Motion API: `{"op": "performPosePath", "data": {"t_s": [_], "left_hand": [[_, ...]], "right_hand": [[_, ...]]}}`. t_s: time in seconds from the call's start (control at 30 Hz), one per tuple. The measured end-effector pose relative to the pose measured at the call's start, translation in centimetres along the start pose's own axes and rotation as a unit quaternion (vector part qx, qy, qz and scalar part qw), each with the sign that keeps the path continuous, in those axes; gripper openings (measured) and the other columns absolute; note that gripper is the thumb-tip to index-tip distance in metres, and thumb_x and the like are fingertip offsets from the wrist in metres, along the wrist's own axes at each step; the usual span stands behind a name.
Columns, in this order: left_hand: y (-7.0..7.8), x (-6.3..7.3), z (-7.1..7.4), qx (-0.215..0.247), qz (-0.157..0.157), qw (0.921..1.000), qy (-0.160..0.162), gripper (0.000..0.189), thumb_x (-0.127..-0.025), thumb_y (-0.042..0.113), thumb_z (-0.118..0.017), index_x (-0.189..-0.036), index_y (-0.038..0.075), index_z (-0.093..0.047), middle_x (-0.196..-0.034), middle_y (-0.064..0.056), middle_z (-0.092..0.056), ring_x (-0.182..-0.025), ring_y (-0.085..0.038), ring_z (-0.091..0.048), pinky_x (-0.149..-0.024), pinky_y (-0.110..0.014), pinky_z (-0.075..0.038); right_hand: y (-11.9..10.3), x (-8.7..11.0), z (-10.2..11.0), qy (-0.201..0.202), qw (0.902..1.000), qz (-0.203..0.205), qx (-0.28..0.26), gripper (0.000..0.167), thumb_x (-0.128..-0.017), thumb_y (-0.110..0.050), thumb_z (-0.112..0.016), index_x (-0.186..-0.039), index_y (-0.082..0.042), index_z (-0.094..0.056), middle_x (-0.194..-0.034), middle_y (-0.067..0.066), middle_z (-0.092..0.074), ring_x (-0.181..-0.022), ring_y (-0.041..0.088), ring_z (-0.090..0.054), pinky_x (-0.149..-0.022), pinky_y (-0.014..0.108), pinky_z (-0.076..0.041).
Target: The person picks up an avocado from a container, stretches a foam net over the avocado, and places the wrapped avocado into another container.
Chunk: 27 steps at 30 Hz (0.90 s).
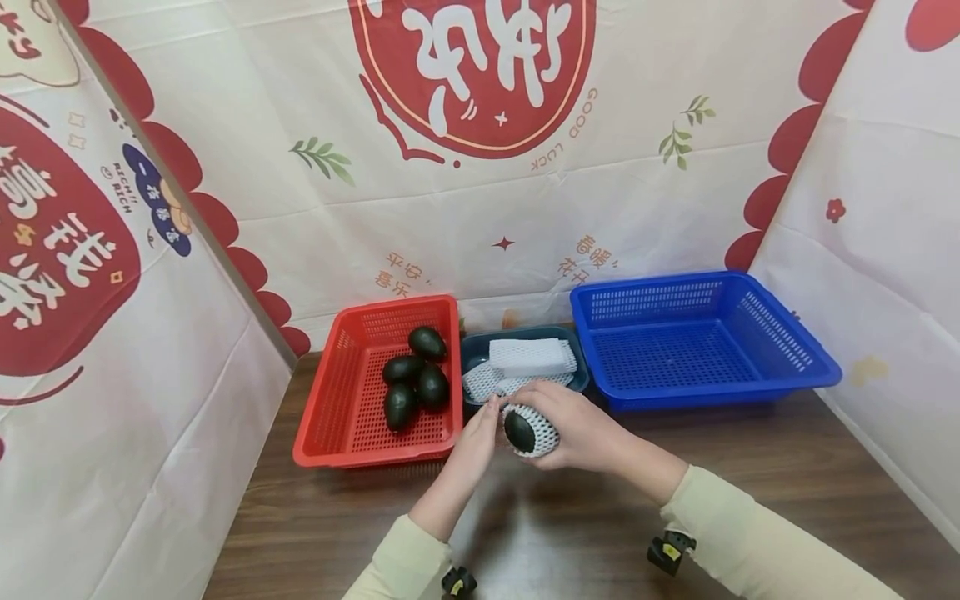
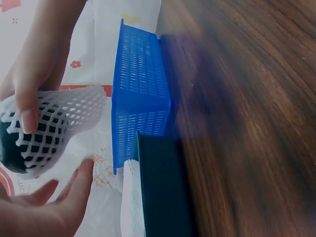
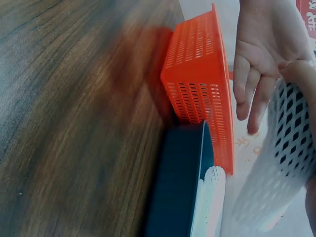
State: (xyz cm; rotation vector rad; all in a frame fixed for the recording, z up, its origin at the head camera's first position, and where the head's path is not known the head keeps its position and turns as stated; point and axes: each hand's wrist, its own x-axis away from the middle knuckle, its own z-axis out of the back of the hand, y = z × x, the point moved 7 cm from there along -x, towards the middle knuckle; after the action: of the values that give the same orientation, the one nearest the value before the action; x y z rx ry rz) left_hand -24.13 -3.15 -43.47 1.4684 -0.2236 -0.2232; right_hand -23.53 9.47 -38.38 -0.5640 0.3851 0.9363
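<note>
My right hand [image 1: 581,429] grips a dark avocado [image 1: 519,431] wrapped in a white foam net sleeve [image 1: 545,429], above the table. One end of the avocado shows bare; at the other end, the sleeve [image 2: 91,111] extends past the fruit in the left wrist view. Close beside it is my left hand [image 1: 476,437], its fingers extended and holding nothing. The right wrist view shows that left hand [image 3: 261,54] with its palm exposed near the sleeve [image 3: 286,148]; whether they touch, I cannot tell.
A red basket [image 1: 322,417] at the left contains several dark avocados [image 1: 427,342]. Behind the hands, a dark teal tray [image 1: 472,343] holds white foam net sleeves [image 1: 528,357]. At the right stands a blue basket [image 1: 652,354]. Printed cloth walls [image 1: 450,217] border the wooden table [image 1: 562,542].
</note>
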Motion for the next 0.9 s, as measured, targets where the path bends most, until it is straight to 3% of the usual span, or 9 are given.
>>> {"op": "performPosePath", "data": {"t_s": [0.13, 0.23, 0.33, 0.5, 0.63, 0.73, 0.9], "left_hand": [[-0.3, 0.1, -1.0, 0.036, 0.032, 0.9972, -0.057, 0.066, -0.106, 0.046, -0.023, -0.143, -0.006, -0.037, -0.127, -0.025, -0.055, -0.103, -0.028, -0.063, -0.084, -0.042, -0.054], [0.0, 0.1, -1.3, 0.071, 0.038, 0.9947, -0.063, 0.068, -0.105, 0.051, -0.023, -0.143, -0.004, -0.035, -0.125, -0.024, -0.056, -0.098, -0.026, -0.064, -0.082, -0.042, -0.055], [0.4, 0.2, -0.9, 0.078, 0.036, 0.9956, -0.036, 0.064, -0.105, 0.049, -0.025, -0.144, -0.001, -0.036, -0.129, -0.023, -0.053, -0.102, -0.028, -0.062, -0.082, -0.044, -0.055], [1.0, 0.1, 0.2, 0.045, 0.027, 0.998, 0.034, 0.054, -0.105, 0.047, -0.031, -0.144, 0.013, -0.044, -0.144, -0.012, -0.041, -0.123, -0.027, -0.046, -0.099, -0.048, -0.045], [1.4, -0.1, 0.5, 0.088, 0.012, 0.9942, 0.061, 0.051, -0.105, 0.044, -0.035, -0.147, 0.015, -0.041, -0.148, -0.009, -0.036, -0.133, -0.026, -0.036, -0.109, -0.048, -0.034], [1.4, -0.2, 0.5, 0.126, 0.012, 0.9894, 0.071, 0.055, -0.103, 0.044, -0.04, -0.15, 0.015, -0.036, -0.15, -0.008, -0.035, -0.136, -0.026, -0.033, -0.11, -0.048, -0.031], [1.5, -0.5, 0.4, 0.165, 0.0, 0.9833, 0.076, 0.059, -0.101, 0.043, -0.046, -0.151, 0.012, -0.034, -0.146, -0.008, -0.042, -0.131, -0.023, -0.039, -0.11, -0.043, -0.033]], "right_hand": [[-0.3, 0.3, 0.0, 0.019, 0.9995, 0.022, 0.011, 0.077, -0.062, -0.033, -0.091, -0.126, -0.009, -0.057, -0.125, 0.005, -0.059, -0.116, 0.023, -0.055, -0.096, 0.046, -0.046], [-0.4, 0.5, 0.1, 0.029, 0.9989, 0.028, 0.024, 0.08, -0.063, -0.035, -0.091, -0.131, -0.011, -0.056, -0.133, 0.008, -0.056, -0.122, 0.025, -0.051, -0.1, 0.049, -0.042], [-0.4, 0.7, 0.1, 0.024, 0.9985, 0.031, 0.038, 0.086, -0.064, -0.04, -0.09, -0.138, -0.015, -0.053, -0.144, 0.009, -0.047, -0.133, 0.028, -0.042, -0.108, 0.052, -0.032], [-0.9, 1.3, 0.1, 0.025, 0.9974, 0.042, 0.053, 0.082, -0.075, -0.054, -0.079, -0.142, -0.017, -0.05, -0.155, 0.013, -0.032, -0.142, 0.036, -0.024, -0.113, 0.057, -0.017], [-1.1, 1.8, -0.1, 0.04, 0.9973, 0.046, 0.042, 0.07, -0.083, -0.052, -0.072, -0.141, -0.018, -0.053, -0.157, 0.016, -0.026, -0.143, 0.04, -0.02, -0.112, 0.059, -0.017], [-1.0, 2.1, -0.3, 0.052, 0.997, 0.048, 0.031, 0.061, -0.086, -0.044, -0.072, -0.139, -0.019, -0.055, -0.156, 0.019, -0.025, -0.143, 0.041, -0.02, -0.113, 0.054, -0.021], [-1.4, 2.4, -0.3, 0.08, 0.9939, 0.072, 0.025, 0.046, -0.095, -0.037, -0.061, -0.135, -0.016, -0.058, -0.153, 0.023, -0.031, -0.14, 0.04, -0.028, -0.112, 0.041, -0.028]]}}
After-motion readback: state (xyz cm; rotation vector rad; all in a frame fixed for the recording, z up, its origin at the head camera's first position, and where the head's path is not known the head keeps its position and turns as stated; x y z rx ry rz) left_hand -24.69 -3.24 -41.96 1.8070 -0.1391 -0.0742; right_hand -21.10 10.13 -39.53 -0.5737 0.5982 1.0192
